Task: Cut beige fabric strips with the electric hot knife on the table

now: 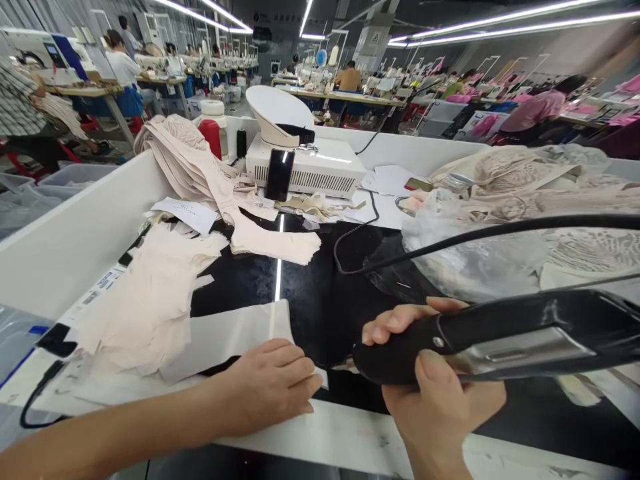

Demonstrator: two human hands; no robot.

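My right hand [435, 387] is wrapped round a thick black handheld corded tool [530, 330] with a silver metal plate on its side. A thin tip juts from its left end, low over the black work surface [350, 293]. Close to that tip, my left hand [275, 383] is closed, with its fingers curled down on a thin pale piece of material [321, 379]; only a small corner shows past the fingertips. Behind the left hand lies a flat greyish-white sheet [230, 333]. A pile of cut cream fabric pieces [145, 293] covers the left side.
A white vented box [330, 167] stands at the back, a phone [279, 175] leaning on it. Cream fabric [275, 243] lies mid-table. Plastic bags [465, 247] and lace pieces [520, 170] fill the right. The tool's black cable [500, 230] arches across. White walls [90, 227] border the table.
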